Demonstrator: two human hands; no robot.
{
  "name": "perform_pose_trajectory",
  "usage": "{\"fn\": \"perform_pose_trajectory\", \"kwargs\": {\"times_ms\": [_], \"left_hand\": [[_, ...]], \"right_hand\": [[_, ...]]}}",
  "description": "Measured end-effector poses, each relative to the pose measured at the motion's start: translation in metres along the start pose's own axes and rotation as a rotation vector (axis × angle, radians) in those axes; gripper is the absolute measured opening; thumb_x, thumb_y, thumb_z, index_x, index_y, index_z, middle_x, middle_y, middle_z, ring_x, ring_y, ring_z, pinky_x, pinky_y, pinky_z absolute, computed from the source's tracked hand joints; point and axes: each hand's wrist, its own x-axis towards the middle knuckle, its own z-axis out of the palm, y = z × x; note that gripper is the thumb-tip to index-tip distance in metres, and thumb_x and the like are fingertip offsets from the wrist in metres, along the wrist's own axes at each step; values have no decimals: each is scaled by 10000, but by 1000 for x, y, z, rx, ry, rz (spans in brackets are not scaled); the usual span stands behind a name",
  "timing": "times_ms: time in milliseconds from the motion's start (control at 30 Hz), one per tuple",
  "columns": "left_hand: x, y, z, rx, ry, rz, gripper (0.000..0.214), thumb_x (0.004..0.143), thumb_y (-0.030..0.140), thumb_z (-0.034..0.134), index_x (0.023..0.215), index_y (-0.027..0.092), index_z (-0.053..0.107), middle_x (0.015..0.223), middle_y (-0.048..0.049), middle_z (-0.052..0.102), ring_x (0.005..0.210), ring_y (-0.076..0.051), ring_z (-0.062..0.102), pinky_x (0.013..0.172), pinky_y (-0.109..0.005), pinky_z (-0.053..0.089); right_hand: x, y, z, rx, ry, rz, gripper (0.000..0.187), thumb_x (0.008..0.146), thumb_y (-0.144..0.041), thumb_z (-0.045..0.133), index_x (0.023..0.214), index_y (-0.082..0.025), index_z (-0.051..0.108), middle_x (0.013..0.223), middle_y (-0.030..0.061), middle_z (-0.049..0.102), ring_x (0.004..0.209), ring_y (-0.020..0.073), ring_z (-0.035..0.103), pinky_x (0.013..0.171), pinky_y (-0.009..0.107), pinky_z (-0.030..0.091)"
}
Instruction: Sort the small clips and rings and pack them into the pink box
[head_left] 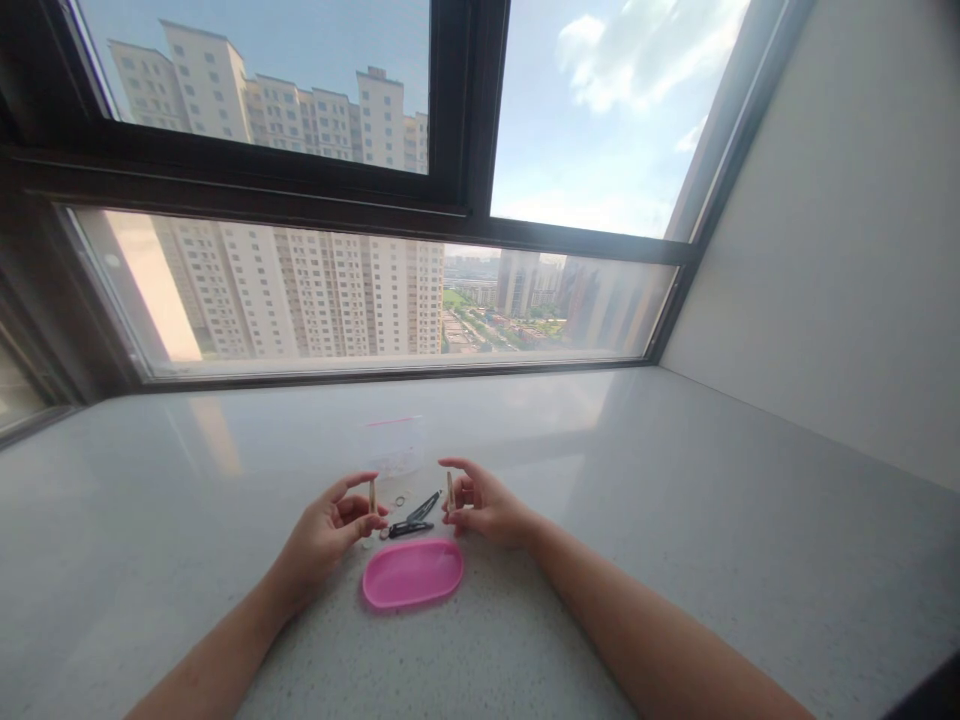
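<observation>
While fingers of the left hand (326, 532) clamp one tan clip (372, 495) upright, the right hand (486, 512) clamps another.

left hand (330, 525), right hand (484, 505), fingertips pinched, forearms converging

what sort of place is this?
Likely a high-rise flat: pale stone window ledge below a dark-framed window, apartment towers outside. The left hand and right hand each pinch a small clip by a pink tray.
</observation>
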Motion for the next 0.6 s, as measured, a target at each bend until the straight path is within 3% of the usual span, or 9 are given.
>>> {"fn": "perform_pose_trajectory", "kwargs": {"times_ms": [267,600], "left_hand": [[0,-3,-1,21,-29,27,539,703,270,673,1179,178,437,756,-17,684,718,-171,638,712,-299,479],[1,-6,-2,33,-41,48,544,721,258,647,1221,174,448,753,-14,678,719,-169,633,738,-322,483]], "right_hand": [[2,1,12,-153,98,-61,580,671,-133,653,1191,-259,431,807,-13,494,678,110,524,554,235,483],[4,7,10,-143,97,-59,594,686,-115,622,1227,-257,420,802,-12,493,647,101,506,566,238,455]]}}
